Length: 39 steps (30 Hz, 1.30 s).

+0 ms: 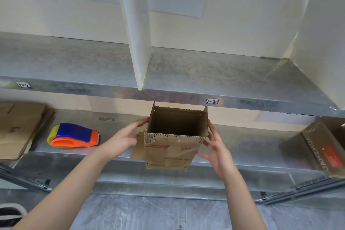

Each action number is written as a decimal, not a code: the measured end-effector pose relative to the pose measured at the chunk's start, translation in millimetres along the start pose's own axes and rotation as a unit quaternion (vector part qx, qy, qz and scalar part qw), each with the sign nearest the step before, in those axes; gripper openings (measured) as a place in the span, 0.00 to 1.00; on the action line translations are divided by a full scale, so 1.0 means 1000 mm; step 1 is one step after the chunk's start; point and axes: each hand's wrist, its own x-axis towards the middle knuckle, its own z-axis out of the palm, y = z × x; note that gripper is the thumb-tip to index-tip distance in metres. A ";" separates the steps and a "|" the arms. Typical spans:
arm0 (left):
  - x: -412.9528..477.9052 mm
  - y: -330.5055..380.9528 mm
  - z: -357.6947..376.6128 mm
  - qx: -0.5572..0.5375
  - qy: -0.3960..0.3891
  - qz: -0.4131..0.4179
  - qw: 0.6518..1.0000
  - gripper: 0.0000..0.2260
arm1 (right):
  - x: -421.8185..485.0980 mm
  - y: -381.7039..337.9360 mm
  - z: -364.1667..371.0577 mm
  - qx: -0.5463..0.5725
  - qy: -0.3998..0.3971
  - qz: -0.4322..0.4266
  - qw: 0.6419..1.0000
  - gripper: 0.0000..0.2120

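L hand & R hand press straight fingers to box sides: box formed, top unsealed, tape gun idle beyond L fingers.

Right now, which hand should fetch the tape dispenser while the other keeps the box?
Probably left. The left hand touches the box on the side facing the tape dispenser; the right hand, on the opposite side, would cross the box.

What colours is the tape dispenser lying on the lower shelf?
The tape dispenser is blue on top, orange below, yellow at its rear; head view.
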 end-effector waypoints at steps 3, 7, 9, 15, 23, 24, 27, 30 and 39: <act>-0.008 -0.009 0.007 0.017 -0.050 -0.015 0.999 0.39 | -0.004 0.001 0.002 -0.042 -0.030 -0.005 0.999 0.40; -0.001 -0.003 0.024 0.053 0.118 0.027 0.991 0.35 | -0.006 -0.005 0.009 -0.125 -0.039 -0.016 0.991 0.45; 0.000 0.002 0.026 0.059 0.181 0.038 0.981 0.31 | -0.005 -0.007 0.010 -0.151 -0.041 -0.020 0.987 0.43; -0.001 -0.007 0.010 0.061 0.154 0.026 0.986 0.20 | 0.006 -0.015 0.009 -0.259 -0.044 -0.076 0.962 0.41; 0.013 0.000 0.004 0.133 0.190 0.038 0.972 0.09 | 0.033 -0.036 0.013 -0.414 0.027 -0.147 0.898 0.10; 0.014 0.000 0.003 0.142 0.195 0.035 0.970 0.08 | 0.038 -0.041 0.013 -0.432 0.030 -0.140 0.890 0.09; 0.016 0.002 0.001 0.131 0.189 0.023 0.973 0.07 | 0.054 -0.053 0.016 -0.509 0.031 -0.108 0.854 0.03; 0.015 0.005 0.002 0.132 0.128 0.016 0.983 0.17 | 0.060 -0.054 0.016 -0.564 0.017 -0.070 0.823 0.23; 0.007 -0.005 0.005 0.157 -0.049 -0.016 0.986 0.38 | 0.057 -0.049 0.000 -0.322 0.012 -0.010 0.947 0.27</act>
